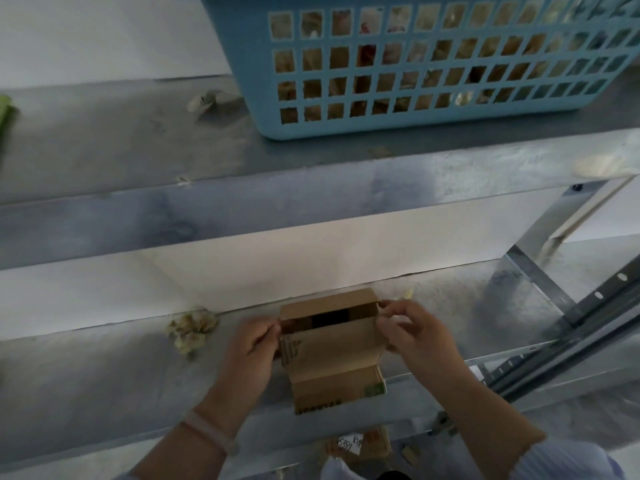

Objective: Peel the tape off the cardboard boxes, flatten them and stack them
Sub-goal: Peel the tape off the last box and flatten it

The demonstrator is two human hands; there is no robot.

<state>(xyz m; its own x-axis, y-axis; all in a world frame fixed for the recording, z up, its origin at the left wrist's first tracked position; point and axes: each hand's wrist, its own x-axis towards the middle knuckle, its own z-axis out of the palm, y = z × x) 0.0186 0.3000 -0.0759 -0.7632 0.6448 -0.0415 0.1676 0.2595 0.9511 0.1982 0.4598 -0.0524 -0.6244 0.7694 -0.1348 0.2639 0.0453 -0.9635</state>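
A small brown cardboard box (334, 348) sits on the metal shelf (104, 382) in front of me, its top flaps parted so a dark gap shows inside. My left hand (251, 351) grips the box's left edge with curled fingers. My right hand (415, 332) pinches the right end of the far flap near the box's upper right corner. A green mark shows on the box's near right corner. Whether any tape is between my fingers is too blurred to tell.
A wad of crumpled peeled tape (190, 329) lies on the shelf left of the box. A blue plastic basket (415, 67) with scraps inside stands on the upper shelf. Slotted metal rails (571, 327) slant at the right. Cardboard pieces with labels (360, 445) lie below the shelf edge.
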